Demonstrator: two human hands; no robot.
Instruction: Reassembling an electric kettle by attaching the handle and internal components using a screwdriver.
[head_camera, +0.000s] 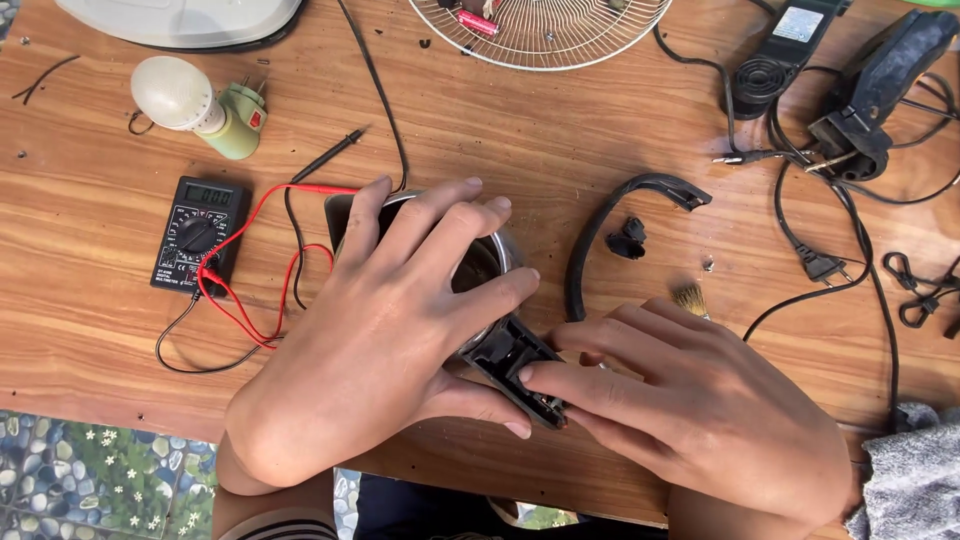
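Wood table (600, 130), steel kettle (490, 262) w/ hands.

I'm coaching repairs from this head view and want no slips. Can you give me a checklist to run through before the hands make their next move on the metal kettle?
1. Kettle body steadied: ok. The left hand is spread over the steel kettle.
2. Grip on the handle piece: ok. The right hand has fingers on the black handle housing.
3. Meter leads away from the hands: not ok. The red lead runs right beside the left hand.
4. Multimeter within reach: ok, on the table left of the kettle.
5. Loose curved black trim out of the way: ok, lying apart.
6. Small screws accounted for: cannot tell.
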